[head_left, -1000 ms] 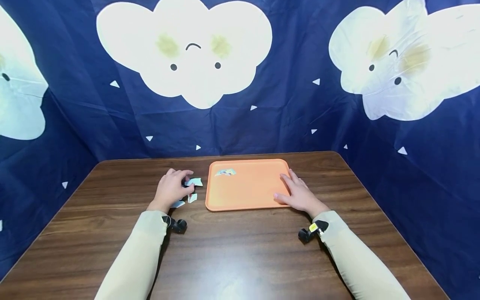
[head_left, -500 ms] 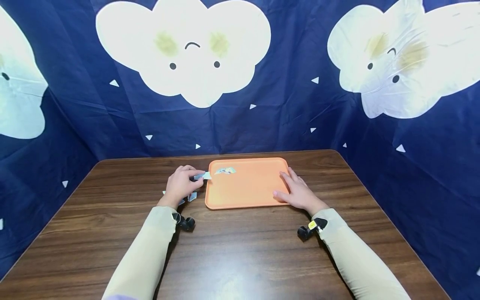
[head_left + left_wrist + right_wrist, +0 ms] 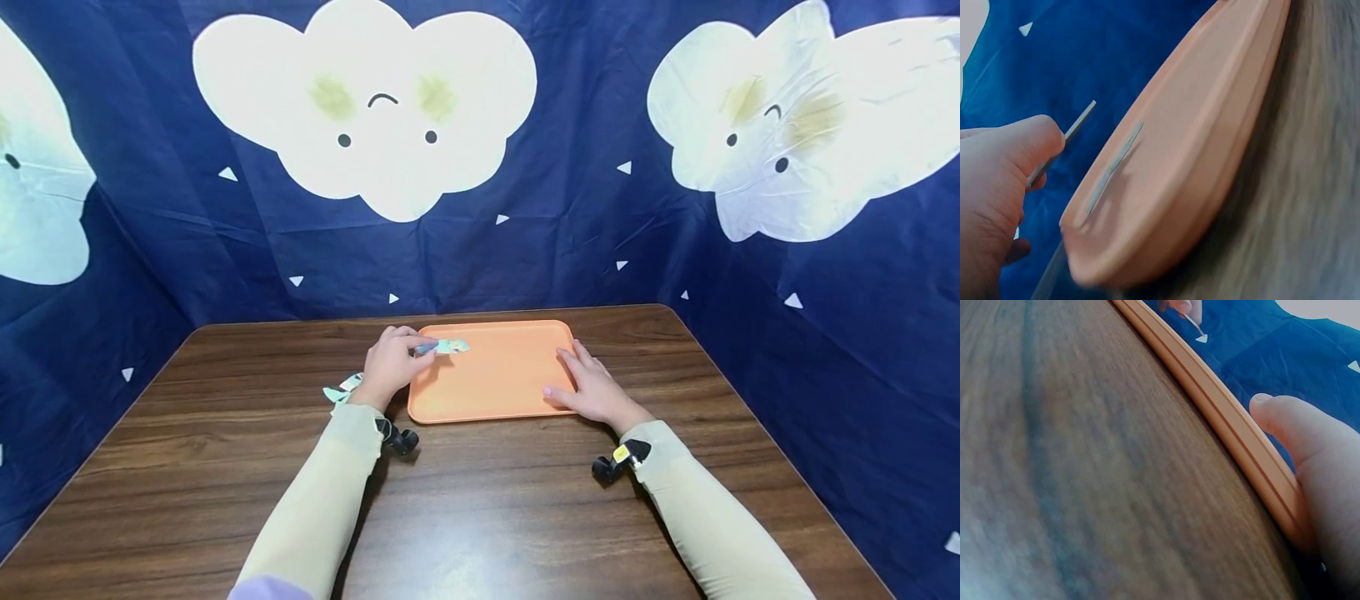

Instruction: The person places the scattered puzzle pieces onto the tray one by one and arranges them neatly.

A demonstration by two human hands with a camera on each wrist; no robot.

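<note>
My left hand (image 3: 390,365) pinches a thin, flat puzzle piece (image 3: 1080,122) between thumb and fingers, above the left end of an orange tray (image 3: 495,379). Seen nearly edge-on in the left wrist view, the held piece is up off the tray. Below it, another printed puzzle piece (image 3: 1115,170) lies flat on the tray, close to its far left corner; the head view shows the two overlapping. At the tray's right end, my right hand (image 3: 592,392) rests with fingers spread over the rim, and its thumb (image 3: 1285,419) shows beside the rim in the right wrist view.
Several loose light-blue puzzle pieces (image 3: 342,389) lie on the brown wooden table (image 3: 480,500) left of the tray, partly hidden by my left wrist. A dark blue cloth (image 3: 465,258) with white clouds hangs behind the table's back edge.
My left hand has picked up a piece from the table left of the tray and carried it right, over the tray's left rim. My right hand stays at the tray's right end.
</note>
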